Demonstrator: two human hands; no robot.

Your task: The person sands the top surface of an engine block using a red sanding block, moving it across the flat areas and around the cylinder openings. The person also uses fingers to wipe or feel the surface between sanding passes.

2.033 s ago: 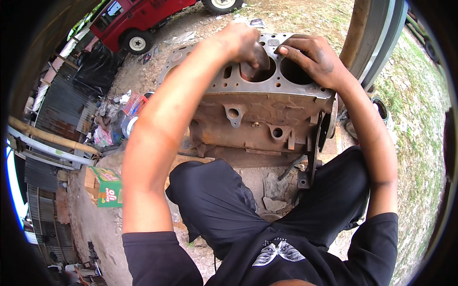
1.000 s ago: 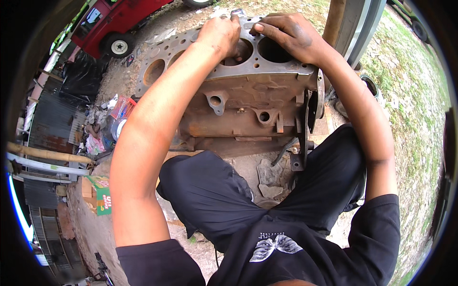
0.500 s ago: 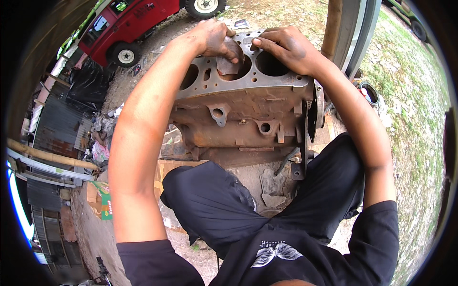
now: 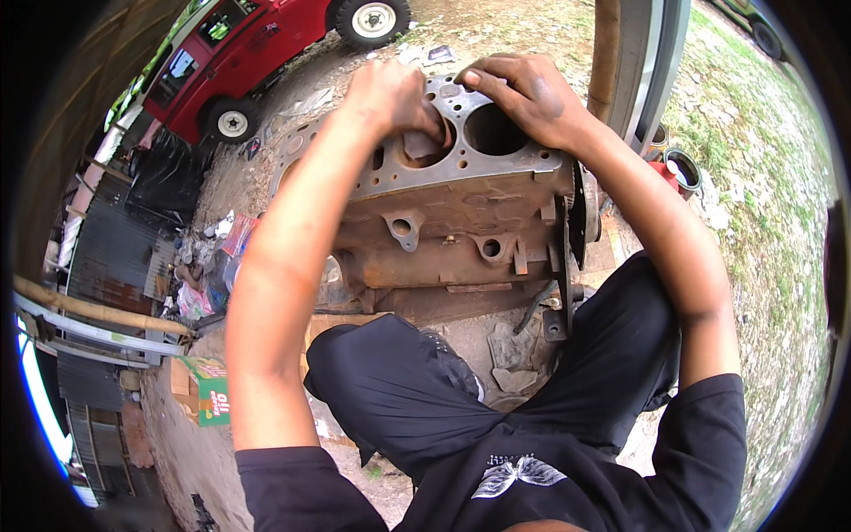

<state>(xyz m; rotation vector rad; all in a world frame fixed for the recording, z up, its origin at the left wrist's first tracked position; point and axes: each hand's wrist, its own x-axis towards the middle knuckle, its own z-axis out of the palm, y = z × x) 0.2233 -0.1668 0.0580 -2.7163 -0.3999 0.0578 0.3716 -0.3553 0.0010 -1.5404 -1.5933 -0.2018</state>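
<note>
A rusty engine block (image 4: 425,239) stands in front of me, its bare grey top face pierced by round cylinder bores. My left hand (image 4: 390,102) reaches over the middle bore (image 4: 427,160), thumb and fingers dipping into it. Pressed against the bore wall under this hand is a brownish-grey piece of sandpaper (image 4: 420,144); most of the fingers are hidden. On the far right of the top face lies my right hand (image 4: 525,93), curled over the far edge beside the dark right bore (image 4: 496,130), with its thumb on the metal.
A grey metal post (image 4: 651,71) rises just beyond my right hand. Open cans (image 4: 684,170) stand to the right of the block. A red vehicle (image 4: 230,66) is parked at the far left. Nearer on the left are a green carton (image 4: 208,390) and scattered rubbish (image 4: 193,297).
My left hand has turned and sunk deeper into the middle bore with the sandpaper. My right hand keeps its place on the block, while the whole view has shifted slightly.
</note>
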